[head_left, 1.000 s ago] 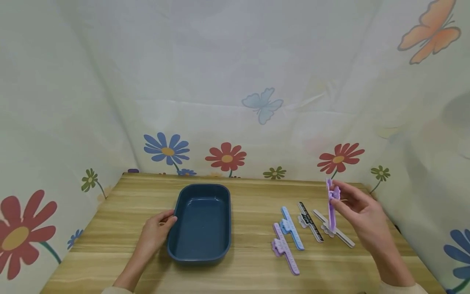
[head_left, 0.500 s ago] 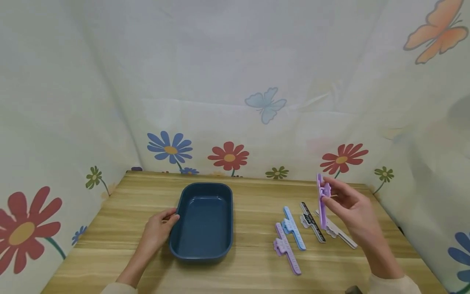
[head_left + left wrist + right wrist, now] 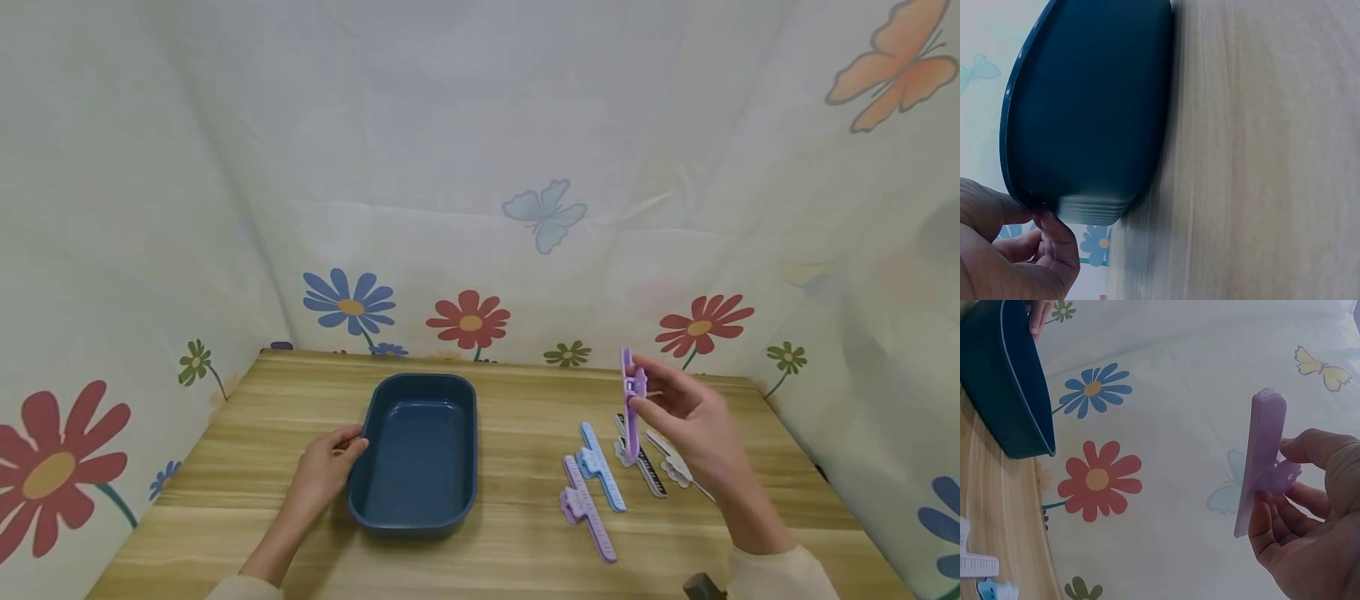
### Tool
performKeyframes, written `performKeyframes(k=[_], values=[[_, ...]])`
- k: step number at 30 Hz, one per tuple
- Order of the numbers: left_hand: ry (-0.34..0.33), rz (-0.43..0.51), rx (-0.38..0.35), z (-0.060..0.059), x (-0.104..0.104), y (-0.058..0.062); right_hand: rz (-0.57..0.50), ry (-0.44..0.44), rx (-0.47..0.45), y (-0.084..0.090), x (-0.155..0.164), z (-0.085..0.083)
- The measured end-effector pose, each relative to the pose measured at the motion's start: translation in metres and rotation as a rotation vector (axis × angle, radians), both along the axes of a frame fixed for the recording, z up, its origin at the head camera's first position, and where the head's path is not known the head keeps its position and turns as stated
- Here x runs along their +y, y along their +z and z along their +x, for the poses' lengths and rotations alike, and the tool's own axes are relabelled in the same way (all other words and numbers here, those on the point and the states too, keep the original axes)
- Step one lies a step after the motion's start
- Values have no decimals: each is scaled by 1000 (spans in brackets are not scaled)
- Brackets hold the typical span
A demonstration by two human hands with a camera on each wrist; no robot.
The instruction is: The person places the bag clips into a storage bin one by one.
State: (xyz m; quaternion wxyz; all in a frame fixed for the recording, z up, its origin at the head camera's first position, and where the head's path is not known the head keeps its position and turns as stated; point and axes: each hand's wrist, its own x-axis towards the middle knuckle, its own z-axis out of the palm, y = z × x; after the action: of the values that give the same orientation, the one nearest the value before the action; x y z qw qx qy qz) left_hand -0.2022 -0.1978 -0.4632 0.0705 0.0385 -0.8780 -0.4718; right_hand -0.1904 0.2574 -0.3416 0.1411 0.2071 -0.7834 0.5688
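My right hand (image 3: 686,417) pinches a purple bag clip (image 3: 631,417) by its flower-shaped grip and holds it raised above the table, long bar roughly upright. In the right wrist view the thumb and fingers close on the clip (image 3: 1265,456) from one side. My left hand (image 3: 324,467) pinches the left rim of a dark blue rectangular basin (image 3: 412,467); in the left wrist view thumb and fingertips meet at the corner of the basin (image 3: 1085,112). Below the raised clip lie a black-and-white clip (image 3: 651,475) and a white clip (image 3: 677,468), partly hidden by the right hand.
A light blue clip (image 3: 603,467) and a second purple clip (image 3: 591,517) lie on the wooden table (image 3: 510,433) between the basin and the right hand. A dark object (image 3: 703,587) shows beside the right sleeve. A flower-print curtain (image 3: 420,250) surrounds the table.
My right hand has moved left with the purple clip, from over the white clip to over the black-and-white one. The left hand stays at the basin's rim.
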Motion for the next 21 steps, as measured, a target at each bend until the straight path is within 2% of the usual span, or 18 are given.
performKeyframes(k=[3, 13, 21], values=[[0, 2, -1, 1, 0, 0, 39, -6, 11, 0, -6, -1], [3, 12, -9, 0, 0, -2, 28, 65, 47, 2, -31, -9], [1, 9, -4, -1, 0, -1, -31, 124, 38, 2, -55, -17]])
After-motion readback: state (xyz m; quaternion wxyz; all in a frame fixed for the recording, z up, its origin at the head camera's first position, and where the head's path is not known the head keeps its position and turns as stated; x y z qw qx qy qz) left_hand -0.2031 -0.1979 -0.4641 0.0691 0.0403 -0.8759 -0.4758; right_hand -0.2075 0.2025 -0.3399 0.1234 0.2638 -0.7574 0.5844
